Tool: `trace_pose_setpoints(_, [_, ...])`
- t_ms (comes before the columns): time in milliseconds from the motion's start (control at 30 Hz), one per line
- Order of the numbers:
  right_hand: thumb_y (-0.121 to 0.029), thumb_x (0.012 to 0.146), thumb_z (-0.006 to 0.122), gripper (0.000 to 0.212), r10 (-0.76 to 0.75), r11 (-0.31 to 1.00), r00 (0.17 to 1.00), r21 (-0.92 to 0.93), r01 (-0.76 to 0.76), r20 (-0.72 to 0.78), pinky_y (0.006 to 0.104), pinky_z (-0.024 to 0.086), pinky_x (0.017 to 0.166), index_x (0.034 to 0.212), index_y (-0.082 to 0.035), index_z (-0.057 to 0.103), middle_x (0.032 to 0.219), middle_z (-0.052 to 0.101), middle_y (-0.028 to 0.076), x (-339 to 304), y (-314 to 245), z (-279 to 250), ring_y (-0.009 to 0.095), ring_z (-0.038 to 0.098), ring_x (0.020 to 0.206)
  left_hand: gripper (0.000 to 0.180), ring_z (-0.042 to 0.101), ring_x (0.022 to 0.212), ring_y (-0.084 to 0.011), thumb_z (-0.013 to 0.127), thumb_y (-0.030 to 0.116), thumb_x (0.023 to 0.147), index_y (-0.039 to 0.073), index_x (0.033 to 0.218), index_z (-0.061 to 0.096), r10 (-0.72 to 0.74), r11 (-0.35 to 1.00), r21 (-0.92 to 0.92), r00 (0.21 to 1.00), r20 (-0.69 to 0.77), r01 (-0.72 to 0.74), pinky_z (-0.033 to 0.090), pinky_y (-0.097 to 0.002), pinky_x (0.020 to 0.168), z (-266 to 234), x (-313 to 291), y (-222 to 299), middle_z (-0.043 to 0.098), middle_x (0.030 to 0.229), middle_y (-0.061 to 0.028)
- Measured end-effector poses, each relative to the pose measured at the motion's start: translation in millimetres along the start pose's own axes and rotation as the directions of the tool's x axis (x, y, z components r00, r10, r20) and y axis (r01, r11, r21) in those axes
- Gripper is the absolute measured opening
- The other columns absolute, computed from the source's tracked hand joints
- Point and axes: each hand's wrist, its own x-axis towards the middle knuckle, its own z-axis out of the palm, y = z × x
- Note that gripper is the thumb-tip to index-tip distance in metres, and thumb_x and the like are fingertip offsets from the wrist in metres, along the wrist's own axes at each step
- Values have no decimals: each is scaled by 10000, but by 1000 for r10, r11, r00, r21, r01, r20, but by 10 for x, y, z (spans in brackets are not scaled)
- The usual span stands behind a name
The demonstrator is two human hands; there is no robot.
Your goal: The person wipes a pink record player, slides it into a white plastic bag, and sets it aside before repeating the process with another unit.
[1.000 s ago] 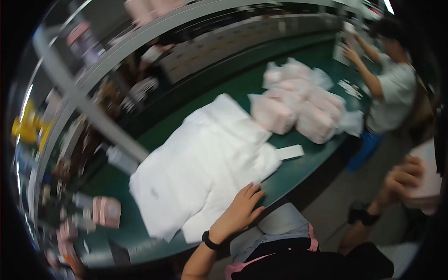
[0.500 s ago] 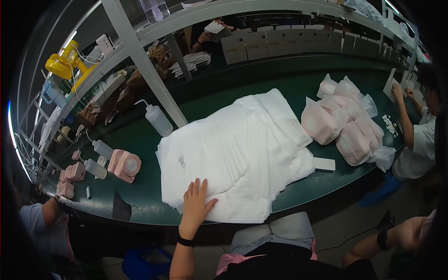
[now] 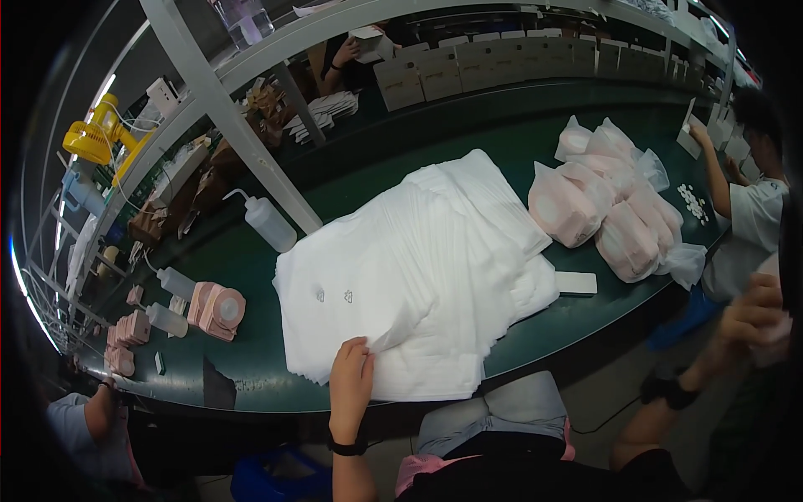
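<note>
Bottles of translucent white plastic [image 3: 168, 320] stood on the left of the dark green table [image 3: 548, 330], with a cluster of pale pink, round-faced blocks [image 3: 219, 310] just beside them. Next came our left hand [image 3: 351, 385], low at the front of a broad, fanned pile of thin white sheets [image 3: 443, 276], which covered the middle of the table. That hand was narrow, its fingertips together on the raised edge of a thin white flap [image 3: 395, 336]; how many layers lay in the pinch, we could not tell. We judged a light grip on one layer best, since the pile looked soft and loosely aligned, and a hard tug could have dragged its neighbours askew. Peeling low and slowly seemed safer than jerking upward. To the right, a slim white box [image 3: 577, 284] met the pile's edge, and beyond it pale pink goods in translucent bags [image 3: 577, 201] leaned together. Furthest right, our right hand [image 3: 749, 311] was curled around a pale pink object [image 3: 771, 339], partly lost in the dark rim and well apart from the pile; we thought a steady hold there sensible.
</note>
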Motion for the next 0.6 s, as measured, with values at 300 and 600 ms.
trace_pose_setpoints(300, [-202,703,697,799,158,659,399,-204,-724,-903,462,447,962,1378,-43,301,1275,489,152,-1604,1207,-863,319,511,1156,117,574,614,-128,593,23,839,-53,926,617,-406,848,-408,909,-91,338,447,-240,579,283,-63,396,639,791,-108])
trace_pose_setpoints(600, [-158,707,698,824,570,608,254,193,-770,-782,377,398,1008,1386,-17,252,1300,455,125,-1760,1506,-1235,246,481,1190,147,613,643,-153,605,40,829,-47,947,612,-150,759,-591,957,248,272,474,-240,601,530,4,667,640,787,-135])
